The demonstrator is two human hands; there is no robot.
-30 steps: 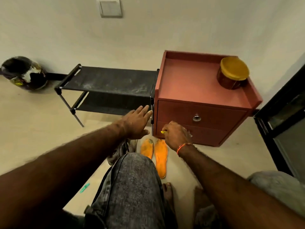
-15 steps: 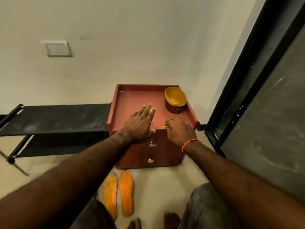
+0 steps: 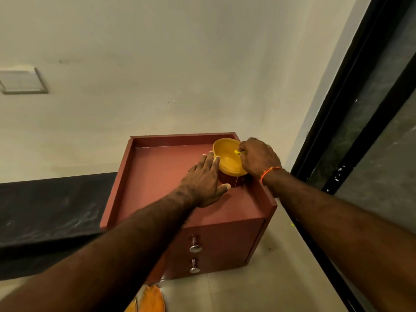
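Jar point(image 3: 228, 164), dark-bodied with a yellow lid point(image 3: 226, 154), stands upright in the far right corner of the cabinet point(image 3: 157, 176), just inside its raised rim. Both hands have arrived at it.

Left hand point(image 3: 203, 180): fingers straight and together, palm down, fingertips at the lid's near-left edge and thumb low beside the jar's body. It grips nothing; whether it touches the jar or only lies beside it cannot be told.

Right hand point(image 3: 256, 158): curled over the lid's right edge, pinching a small yellow piece point(image 3: 236, 152) whose tip pokes out above the lid. What the piece is cannot be made out. An orange wristband point(image 3: 270, 171) marks this wrist.

Step in hand, as judged: the approach to the jar is complete and opening it has not begun, for the lid sits flat and closed. The next move probably calls for the left hand to wrap round the body and steady it. The right hand must then free the lid while keeping its pinch on the yellow piece, or set the piece down first.

Surroundings: two metal knobs point(image 3: 195, 246) on the cabinet's front, a black rack point(image 3: 45, 210) to the left, orange insoles point(image 3: 150, 298) on the floor, a wall switch point(image 3: 21, 81), and a dark door frame point(image 3: 351, 97) to the right.
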